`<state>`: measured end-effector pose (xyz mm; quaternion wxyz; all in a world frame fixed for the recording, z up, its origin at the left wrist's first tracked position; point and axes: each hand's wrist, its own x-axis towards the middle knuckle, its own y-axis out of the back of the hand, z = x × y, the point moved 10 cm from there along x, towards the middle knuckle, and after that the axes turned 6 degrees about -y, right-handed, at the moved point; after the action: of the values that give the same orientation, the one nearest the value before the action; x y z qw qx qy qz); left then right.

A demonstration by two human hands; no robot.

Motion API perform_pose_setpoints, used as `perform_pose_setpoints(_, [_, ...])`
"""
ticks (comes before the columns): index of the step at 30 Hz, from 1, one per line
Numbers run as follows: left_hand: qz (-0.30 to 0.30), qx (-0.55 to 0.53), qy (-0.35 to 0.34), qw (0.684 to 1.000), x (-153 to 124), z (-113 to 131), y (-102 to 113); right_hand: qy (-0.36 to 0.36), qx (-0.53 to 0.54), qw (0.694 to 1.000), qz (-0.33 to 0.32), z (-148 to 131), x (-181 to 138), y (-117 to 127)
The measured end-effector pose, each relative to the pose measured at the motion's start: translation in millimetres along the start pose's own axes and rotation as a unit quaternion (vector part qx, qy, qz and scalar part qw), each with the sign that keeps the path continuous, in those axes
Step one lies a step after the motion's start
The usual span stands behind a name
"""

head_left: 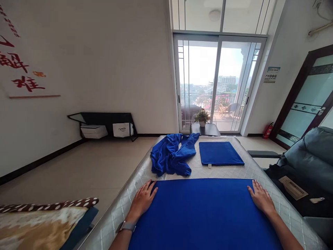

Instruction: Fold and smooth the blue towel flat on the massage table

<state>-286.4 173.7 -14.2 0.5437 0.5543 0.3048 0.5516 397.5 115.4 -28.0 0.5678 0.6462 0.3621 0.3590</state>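
A large blue cloth [203,211] lies spread flat on the mattress [140,173] in front of me, its near edge out of view. At its far left corner rests my left hand [142,198], palm down with fingers stretched out; a watch circles that wrist. My right hand [262,197] lies likewise on the far right corner, fingers extended. Beyond the cloth, a crumpled blue cloth [169,158] sits in a loose heap on the left. To its right is a blue cloth folded into a neat rectangle [221,153], with a small white tag at its near edge.
A dark armchair [307,163] stands at the right, with a cardboard piece [293,187] on it. A potted plant [202,117] is on a chair [208,130] past the mattress. Patterned bedding [41,225] is at lower left. A low black rack [106,119] stands by the wall.
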Motion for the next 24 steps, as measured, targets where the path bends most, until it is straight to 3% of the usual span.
perform_pose_setpoints(7, [-0.004, -0.001, 0.01, 1.0, 0, 4, 6, 0.0, -0.015, 1.0, 0.015, -8, -7, 6])
perform_pose_setpoints(12, [-0.005, 0.009, 0.005, 1.0, -1, 9, 11, 0.005, -0.069, 0.996, 0.061, -30, -24, 30])
perform_pose_setpoints(15, [0.004, 0.007, 0.002, 1.0, -1, 9, 12, 0.065, -0.082, 0.992, 0.072, -78, -48, 45])
perform_pose_setpoints(18, [0.01, 0.006, 0.001, 1.0, -1, 9, 13, 0.125, -0.033, 0.991, 0.033, -145, -83, 53])
perform_pose_setpoints(21, [0.004, 0.008, 0.004, 1.0, 0, 9, 10, 0.192, 0.045, 0.98, -0.035, -223, -134, 56])
perform_pose_setpoints(24, [0.002, 0.007, 0.014, 1.0, -1, 7, 8, 0.278, 0.106, 0.949, -0.101, -300, -200, 51])
